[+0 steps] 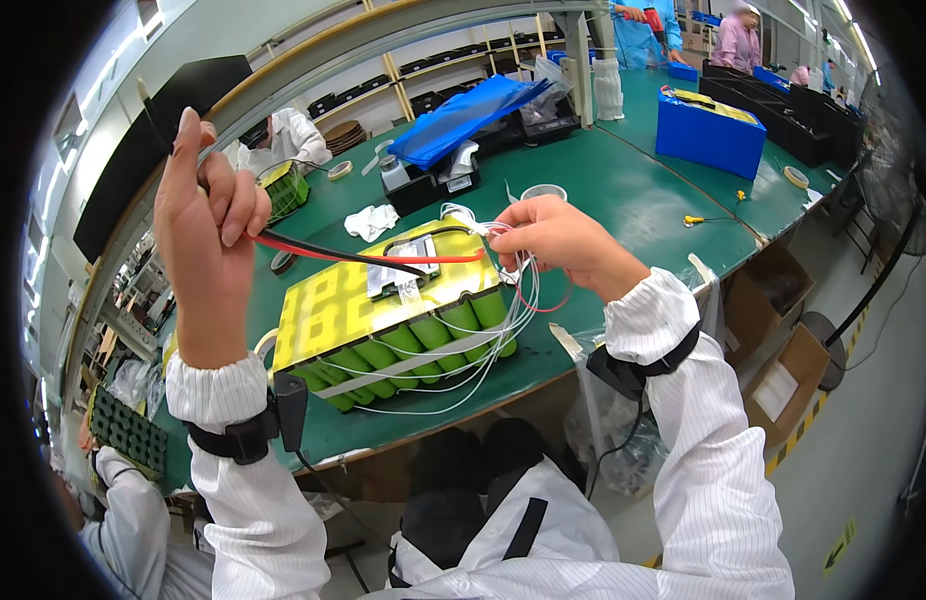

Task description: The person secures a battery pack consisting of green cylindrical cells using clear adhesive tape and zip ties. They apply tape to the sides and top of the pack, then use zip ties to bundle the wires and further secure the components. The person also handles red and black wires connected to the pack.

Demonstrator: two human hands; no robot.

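A battery pack (303, 312) of green cylindrical cells under a yellow top sheet lies on the bench in front of me. On its top sits a small circuit board (385, 278) with a pale cover. My left hand (208, 215), raised at the pack's left, has its fingers closed round a red and a black wire (328, 254) running from the pack. A thin dark end with a pale tip (143, 92) rises beyond its fingertips. At the pack's far right corner, my right hand (553, 238) pinches thin white wires (523, 290), which loop down along the pack's front.
The green bench (623, 190) carries a blue-wrapped pack (708, 137), a black bin under blue sheeting (468, 120), a tape roll (545, 191) and a crumpled white cloth (371, 222). Cardboard boxes (788, 385) stand right of the bench. Other people work at the far side and left.
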